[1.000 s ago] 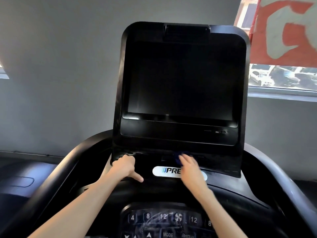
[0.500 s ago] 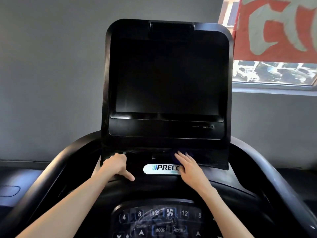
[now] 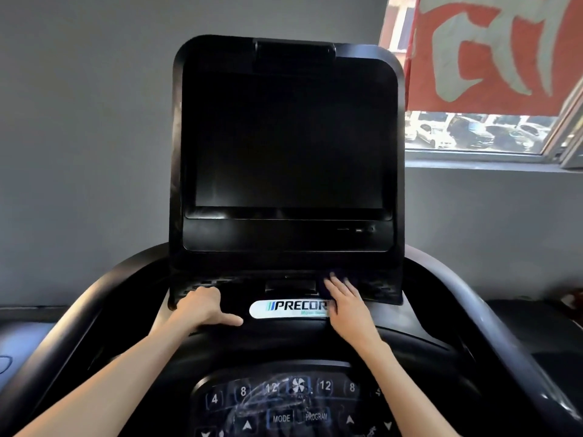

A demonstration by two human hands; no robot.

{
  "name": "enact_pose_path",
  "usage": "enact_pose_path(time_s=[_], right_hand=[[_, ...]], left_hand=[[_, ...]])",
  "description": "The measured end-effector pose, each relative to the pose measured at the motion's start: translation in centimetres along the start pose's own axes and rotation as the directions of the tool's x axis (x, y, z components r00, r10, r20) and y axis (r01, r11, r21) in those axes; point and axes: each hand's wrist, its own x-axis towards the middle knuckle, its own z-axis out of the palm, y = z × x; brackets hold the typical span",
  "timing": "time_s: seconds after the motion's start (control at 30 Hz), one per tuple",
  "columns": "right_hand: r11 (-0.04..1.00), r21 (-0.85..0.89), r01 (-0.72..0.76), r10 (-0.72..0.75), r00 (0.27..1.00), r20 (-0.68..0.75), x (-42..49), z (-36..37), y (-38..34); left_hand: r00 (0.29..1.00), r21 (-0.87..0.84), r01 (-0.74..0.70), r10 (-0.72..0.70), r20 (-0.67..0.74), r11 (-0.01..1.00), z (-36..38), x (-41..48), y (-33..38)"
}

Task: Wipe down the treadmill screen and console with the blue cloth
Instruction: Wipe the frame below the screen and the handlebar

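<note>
Blue cloth [image 3: 352,278] is down at the foot of the screen [image 3: 288,140], a bit right of center. It's mostly hidden under the right hand [image 3: 347,305], whose fingers lie straight and flat, pressing it onto the console [image 3: 284,340]. Left hand [image 3: 202,307] is further left on the same ledge, fingers curled over the console edge, thumb sticking out toward the Precor badge [image 3: 288,308]. Screen's dark. Button panel [image 3: 284,402] sits lower down, between the forearms.
</note>
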Motion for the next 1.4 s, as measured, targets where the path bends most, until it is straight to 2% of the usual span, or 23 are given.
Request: enact_pose_path(time_s=[0.03,0.1,0.17,0.23,0.33,0.4,0.47,0.53,0.57,0.67,0.8,0.87,0.93,1.03,1.13,1.2,1.27,1.33,1.4], right_hand=[[0.999,0.012,0.035,-0.036,0.999,0.027,0.3,-0.3,0.6],[0.999,0.035,0.003,-0.003,1.0,0.006,0.5,-1.2,2.5],[0.993,0.049,-0.106,0.111,0.986,-0.123,0.0,-1.3,4.8],[0.955,0.1,-0.28,0.295,0.936,-0.193,-0.4,-1.4,6.6],[0.875,0.173,-0.453,0.475,0.873,-0.115,0.2,-2.4,6.3],[0.899,0.145,-0.413,0.429,0.897,-0.104,0.3,-2.2,4.9],[0.972,0.098,-0.214,0.222,0.972,-0.076,-0.3,-1.3,3.0],[0.995,0.076,-0.068,0.07,0.997,-0.021,-0.7,-0.8,2.1],[0.993,0.099,-0.07,0.073,0.997,-0.021,-0.6,-0.8,2.3],[0.971,0.105,-0.217,0.227,0.97,-0.088,-0.3,-1.4,4.3],[0.874,0.161,-0.458,0.479,0.867,-0.135,0.0,-2.1,6.0],[0.874,0.135,-0.466,0.483,0.865,-0.138,0.3,-2.3,5.2],[0.937,0.073,-0.342,0.349,0.927,-0.14,0.2,-1.9,3.7],[0.995,0.033,-0.093,0.094,0.996,-0.011,-0.1,-1.0,0.0],[0.995,-0.038,0.089,-0.086,0.993,0.084,0.7,-0.6,-2.0],[0.986,-0.019,0.163,-0.16,0.982,0.101,1.0,-0.7,-0.9],[0.991,0.035,0.127,-0.129,0.99,0.06,0.4,-1.1,1.5],[0.997,0.074,0.007,-0.001,0.997,-0.083,-0.6,-1.8,4.5],[0.984,0.119,-0.135,0.159,0.961,-0.226,-1.9,-2.4,7.0]], left_hand=[[1.0,-0.004,0.015,-0.015,-0.006,1.0,0.0,0.0,-0.1],[0.998,-0.021,0.045,-0.046,-0.053,0.999,0.1,0.1,-0.6],[0.99,-0.068,0.059,-0.067,-0.124,0.996,0.6,0.2,-1.4],[0.987,-0.082,0.057,-0.069,-0.146,0.995,1.1,-0.1,-1.4],[0.984,-0.083,0.09,-0.102,-0.148,0.992,2.6,-0.4,0.1],[0.979,-0.161,0.146,-0.166,-0.117,0.976,4.0,0.1,1.1],[0.969,-0.2,0.202,-0.225,-0.099,0.959,4.9,0.4,1.4],[0.965,-0.224,0.202,-0.233,-0.118,0.953,5.0,0.0,1.4],[0.963,-0.237,0.194,-0.231,-0.139,0.952,4.9,-0.2,1.3],[0.961,-0.234,0.155,-0.201,-0.189,0.96,5.0,-0.5,0.9],[0.951,-0.189,0.127,-0.174,-0.255,0.974,5.4,-0.4,0.5],[0.945,-0.153,0.132,-0.17,-0.279,0.979,5.4,-0.3,0.5],[0.939,-0.128,0.131,-0.164,-0.303,0.983,5.4,-0.2,0.8],[0.935,-0.084,0.121,-0.142,-0.324,0.989,5.2,-0.4,0.8],[0.929,-0.047,0.126,-0.134,-0.345,0.991,4.9,-0.6,0.6],[0.926,-0.053,0.121,-0.132,-0.353,0.991,4.8,-0.7,0.6],[0.924,-0.05,0.12,-0.13,-0.359,0.992,4.8,-0.7,0.6],[0.923,-0.03,0.128,-0.13,-0.362,0.991,4.9,-0.7,0.7],[0.92,-0.034,0.14,-0.143,-0.364,0.99,4.9,-0.8,0.8]])
